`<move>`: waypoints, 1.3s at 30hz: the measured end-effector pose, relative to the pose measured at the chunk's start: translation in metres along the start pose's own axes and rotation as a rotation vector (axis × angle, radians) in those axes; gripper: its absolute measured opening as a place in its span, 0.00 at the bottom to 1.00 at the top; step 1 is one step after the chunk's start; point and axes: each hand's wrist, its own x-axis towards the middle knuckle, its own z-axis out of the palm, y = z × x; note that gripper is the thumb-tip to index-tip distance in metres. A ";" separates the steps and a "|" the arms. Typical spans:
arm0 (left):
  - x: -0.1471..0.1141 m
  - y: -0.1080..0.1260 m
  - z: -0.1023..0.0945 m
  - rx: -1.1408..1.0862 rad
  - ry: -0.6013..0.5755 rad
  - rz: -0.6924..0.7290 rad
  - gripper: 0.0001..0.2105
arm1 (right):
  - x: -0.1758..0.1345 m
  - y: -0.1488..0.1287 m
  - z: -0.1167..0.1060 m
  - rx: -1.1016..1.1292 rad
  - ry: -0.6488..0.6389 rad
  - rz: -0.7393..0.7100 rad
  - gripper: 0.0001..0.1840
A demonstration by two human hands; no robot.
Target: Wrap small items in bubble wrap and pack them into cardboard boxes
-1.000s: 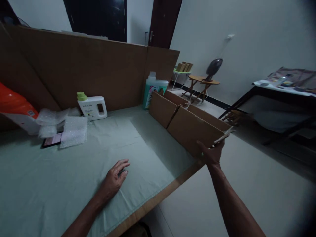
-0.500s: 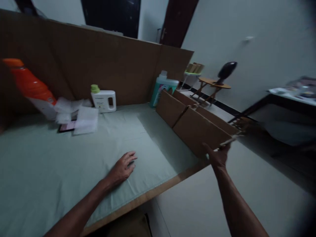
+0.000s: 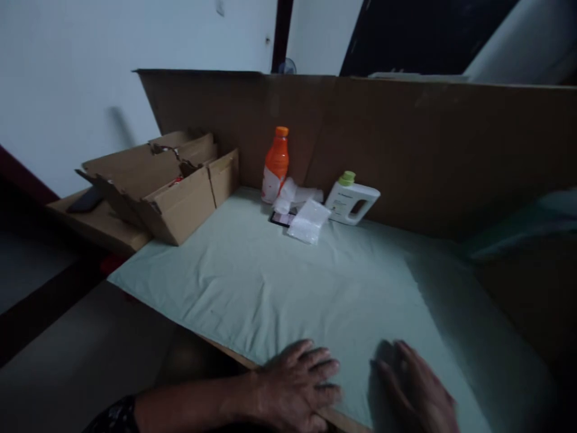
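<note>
My left hand lies palm down with its fingers spread on the pale green cloth, at the table's front edge. To its right, my right hand is somewhat blurred, thumb and forefinger apart, just over or on the cloth; I see nothing in it. Farther back, bubble wrap lies partly over a dark-edged flat object with a pinkish face. An orange bottle stands upright behind the wrap. On the other side is a white jug with a green cap.
Open cardboard boxes stand along the left end, one holding something red. A dark phone-like object rests on a wooden surface beyond them. A tall cardboard panel closes off the back. At the right edge is a blurred teal shape.
The view has swung to the left, bringing the left-hand boxes into sight. My right hand has left the cardboard box at the right end. My left hand now lies flat at the front edge.
</note>
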 end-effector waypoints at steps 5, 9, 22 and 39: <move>-0.050 -0.041 -0.041 -0.077 0.140 -0.120 0.21 | 0.077 -0.126 0.077 0.065 -0.103 -0.589 0.31; -0.105 -0.129 -0.120 0.259 0.777 -0.748 0.23 | 0.087 -0.209 0.084 0.155 -0.248 -0.863 0.39; -0.175 -0.218 -0.187 0.243 1.115 -0.724 0.08 | 0.098 -0.224 0.088 0.326 -0.281 -0.844 0.34; -0.165 -0.166 -0.069 -0.745 0.907 -0.942 0.36 | 0.079 -0.199 0.070 0.785 -0.258 -0.444 0.44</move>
